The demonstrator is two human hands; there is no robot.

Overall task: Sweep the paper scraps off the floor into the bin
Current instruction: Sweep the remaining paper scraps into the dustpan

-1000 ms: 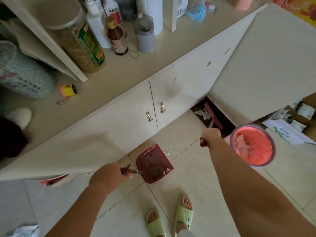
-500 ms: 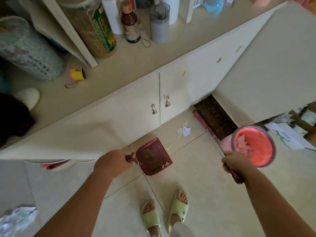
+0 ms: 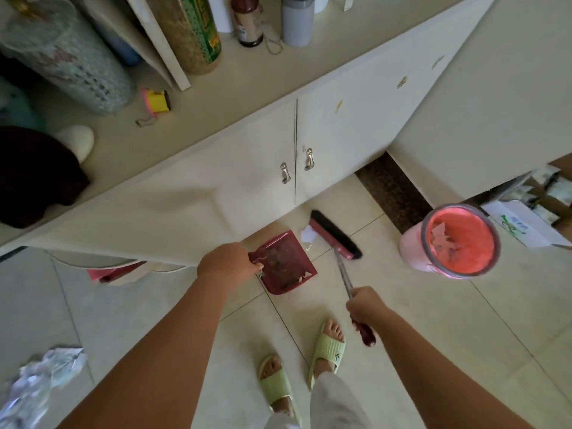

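The pink bin (image 3: pixel 411 252) stands on the tiled floor (image 3: pixel 433 335) at right, its red liner holding several pale paper scraps (image 3: pixel 445 239). The dark red dustpan (image 3: pixel 286 264) lies flat on the floor just in front of the cabinet doors (image 3: pixel 325 140), with 1 small scrap near its right front corner. The left hand (image 3: pixel 229 264) has its fingers curled round the dustpan's handle. The right hand (image 3: pixel 366 306) grips the broom handle (image 3: pixel 343 274), fingers wrapped tight.

Compared with 0.5 s earlier, the broom head (image 3: pixel 335 235) has come out from the dark gap under the right-hand cabinet and now sits just beside the dustpan's mouth, pushing a white paper scrap (image 3: pixel 309 234) that touches its bristle side. The right hand has drawn back toward the body.

The cabinet front closes off the far side; the bin stands well apart to the right. 2 feet in green slippers (image 3: pixel 328 351) stand behind the dustpan. Crumpled paper (image 3: pixel 40 376) lies at far left.
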